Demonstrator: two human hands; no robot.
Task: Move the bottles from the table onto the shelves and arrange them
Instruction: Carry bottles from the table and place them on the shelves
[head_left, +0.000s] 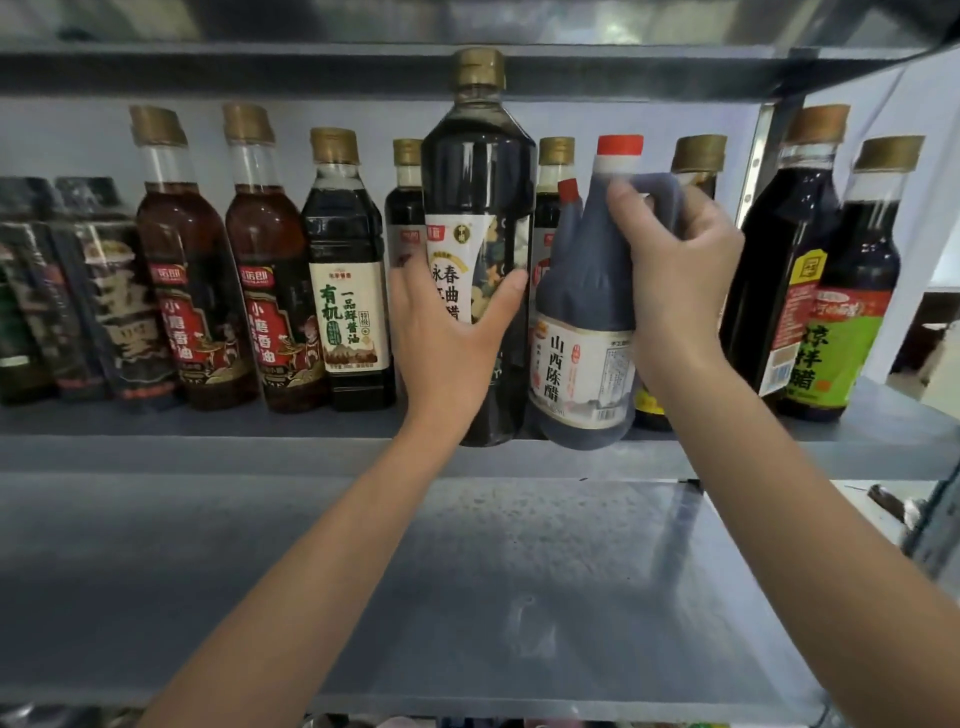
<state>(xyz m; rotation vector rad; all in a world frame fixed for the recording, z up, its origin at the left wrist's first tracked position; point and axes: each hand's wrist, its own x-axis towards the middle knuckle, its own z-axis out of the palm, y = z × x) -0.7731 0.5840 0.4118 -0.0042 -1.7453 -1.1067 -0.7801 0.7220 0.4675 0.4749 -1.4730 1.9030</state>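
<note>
Grey shelf (208, 447) lined with sauce bottles (353, 291). At its front edge, tall dark bottle (478, 208), gripped round the label by left hand (447, 332); just beside it, vinegar jug (582, 322), handle clasped by right hand (675, 280). Best set down upright, clear of the row behind.

Left hand (447, 332) grips tall dark bottle (478, 208); right hand (675, 270) holds handled jug (582, 312) on shelf (208, 441)

The jug (579, 364) in the right hand (675, 280) reads 山西陈醋. The tall bottle (478, 182) in the left hand (447, 332) reads 永春. The soy sauce bottle (348, 301) just left of that hand reads 有机 一品鲜酱油.
</note>
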